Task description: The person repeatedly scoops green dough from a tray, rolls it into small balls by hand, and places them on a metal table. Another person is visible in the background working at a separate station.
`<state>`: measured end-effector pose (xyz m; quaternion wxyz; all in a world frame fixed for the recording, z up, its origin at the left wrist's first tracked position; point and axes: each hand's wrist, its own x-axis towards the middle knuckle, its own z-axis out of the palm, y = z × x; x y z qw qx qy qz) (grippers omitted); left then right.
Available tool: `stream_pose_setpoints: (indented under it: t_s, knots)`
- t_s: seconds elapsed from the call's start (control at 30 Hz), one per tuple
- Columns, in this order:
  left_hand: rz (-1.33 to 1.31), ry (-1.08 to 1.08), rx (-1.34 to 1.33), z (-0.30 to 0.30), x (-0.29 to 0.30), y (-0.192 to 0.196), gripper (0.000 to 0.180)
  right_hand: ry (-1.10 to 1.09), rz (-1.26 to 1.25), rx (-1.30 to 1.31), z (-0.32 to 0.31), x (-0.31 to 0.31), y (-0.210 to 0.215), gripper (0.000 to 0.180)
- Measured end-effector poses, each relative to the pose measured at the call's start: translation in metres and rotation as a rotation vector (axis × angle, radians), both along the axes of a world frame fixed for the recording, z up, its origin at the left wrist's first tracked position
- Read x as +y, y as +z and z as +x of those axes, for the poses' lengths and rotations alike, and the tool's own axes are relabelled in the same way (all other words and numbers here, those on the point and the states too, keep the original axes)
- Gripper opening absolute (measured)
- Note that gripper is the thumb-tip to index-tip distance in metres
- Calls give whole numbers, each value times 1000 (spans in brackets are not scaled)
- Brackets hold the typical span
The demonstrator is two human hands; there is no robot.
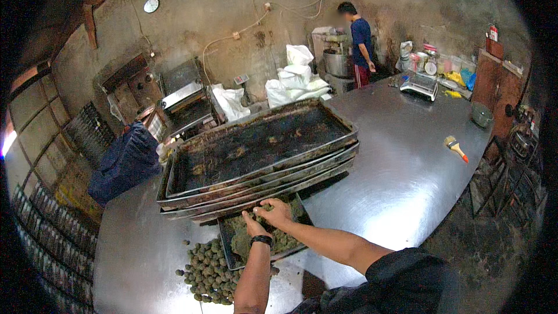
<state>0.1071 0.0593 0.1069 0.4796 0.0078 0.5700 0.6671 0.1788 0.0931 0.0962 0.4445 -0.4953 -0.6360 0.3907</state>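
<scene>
Both my hands are close together over a dark shallow tray (231, 259) of greenish-brown crumbly mixture (278, 241). My left hand (256, 228), with a dark band at the wrist, has its fingers drawn together, the tips near my other hand. My right hand (275, 213) is bent, thumb and fingers curled towards the left fingertips. Whatever lies between the fingers is too small and hidden to name. Left of the tray, against its side, lies a heap of small greenish-brown balls (210, 270). A few stray ones sit at the heap's edge.
A stack of large blackened baking trays (261, 145) stands just beyond my hands, overhanging the small tray's far edge. On the metal table (395, 163) are a brush (455, 149), a scale (419, 86) and a bowl (481, 114). Another person (360, 43) stands at a mixer (337, 63) behind.
</scene>
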Motion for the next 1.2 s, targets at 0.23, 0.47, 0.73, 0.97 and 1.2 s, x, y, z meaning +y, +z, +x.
stream_pose_setpoints:
  t_s: [0.23, 0.47, 0.73, 0.97, 1.2]
  knots:
    - [249, 10, 190, -30, 9, -35, 52, 19, 36, -127, -14, -24, 18, 51]
    - [273, -44, 618, -32, 19, -40, 29, -54, 117, -2, -8, -29, 37, 37]
    - [353, 59, 395, 1, -8, -8, 37, -108, 186, 102, -11, -27, 15, 30]
    - [103, -56, 205, -3, -12, 6, 54, -58, -381, 238, -13, -7, -3, 37]
    - [403, -96, 414, -30, -2, -53, 59, -94, -244, 205, -24, -12, -2, 50]
